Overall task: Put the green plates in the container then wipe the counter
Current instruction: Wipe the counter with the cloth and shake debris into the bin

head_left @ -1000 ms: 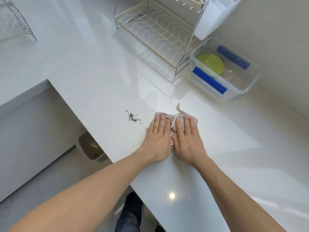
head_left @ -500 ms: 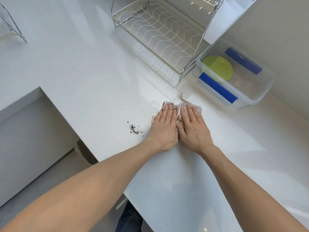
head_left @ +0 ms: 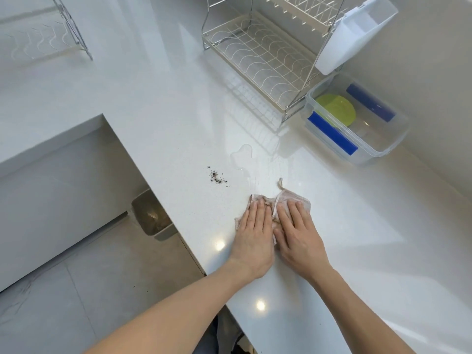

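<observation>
Head view: your left hand [head_left: 251,232] and right hand [head_left: 297,232] lie side by side, fingers [head_left: 260,213] stretched flat, palms pressing a pinkish cloth [head_left: 283,198] onto the white tabletop [head_left: 153,98]. Neither hand is gripping anything. Dark crumbs [head_left: 218,176] sit just left of the cloth, a small puddle [head_left: 242,153] beyond them. Green plates [head_left: 337,109] lie inside the clear container [head_left: 383,152], just beside the wire dish rack [head_left: 260,60].

Glossy counter [head_left: 158,103], cloth rag [head_left: 286,200], clear plastic container [head_left: 383,154].
</observation>
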